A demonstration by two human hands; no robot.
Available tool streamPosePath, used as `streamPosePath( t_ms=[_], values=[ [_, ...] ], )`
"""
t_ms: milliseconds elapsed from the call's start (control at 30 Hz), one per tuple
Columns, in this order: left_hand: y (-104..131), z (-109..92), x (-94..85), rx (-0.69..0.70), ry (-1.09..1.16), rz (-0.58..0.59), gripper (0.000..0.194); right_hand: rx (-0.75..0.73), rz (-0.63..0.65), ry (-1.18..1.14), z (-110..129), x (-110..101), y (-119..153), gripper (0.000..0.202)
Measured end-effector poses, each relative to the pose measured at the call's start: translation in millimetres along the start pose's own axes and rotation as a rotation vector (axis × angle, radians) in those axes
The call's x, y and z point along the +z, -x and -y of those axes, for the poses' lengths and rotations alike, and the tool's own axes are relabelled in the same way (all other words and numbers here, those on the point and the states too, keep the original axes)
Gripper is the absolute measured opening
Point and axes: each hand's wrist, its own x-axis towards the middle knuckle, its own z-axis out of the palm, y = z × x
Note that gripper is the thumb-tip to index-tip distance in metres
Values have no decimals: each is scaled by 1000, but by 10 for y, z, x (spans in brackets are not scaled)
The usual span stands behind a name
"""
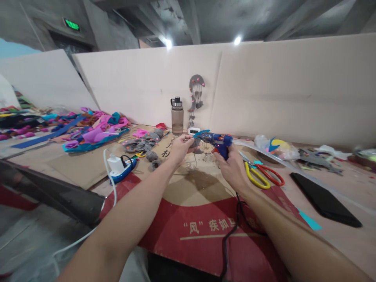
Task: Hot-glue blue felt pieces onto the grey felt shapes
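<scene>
My right hand (230, 162) is wrapped round the handle of a blue hot glue gun (219, 141), whose nozzle points left. A black cord runs down from near its grip. Close to the nozzle, my left hand (184, 147) pinches a small grey felt piece (197, 142). A blue pointed piece (201, 133) shows just above it; whether the fingers hold it too, I cannot tell. Below the hands, cardboard (188, 192) covers the table. A grey hanging ornament with a crescent moon (197, 81) is against the white board behind.
A water bottle (177, 119) stands at the back. Scissors (261, 174) and a black phone (324, 199) lie on the right. To the left are grey felt pieces (141, 145), a blue power strip (125, 172) with a white plug, and a pile of coloured felt (96, 133).
</scene>
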Motion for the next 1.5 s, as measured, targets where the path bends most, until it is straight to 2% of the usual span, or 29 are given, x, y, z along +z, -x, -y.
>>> streamPosePath(
  t_ms=[233,700,1500],
  values=[
    [22,-17,33,12,8,-39,15,-18,12,35,-83,51,-8,47],
    [22,-20,62,51,-120,-115,13,26,17,205,-54,57,22,44],
    [54,-73,52,69,-100,-122,19,-3,1,102,-54,42,26,45]
  ],
)
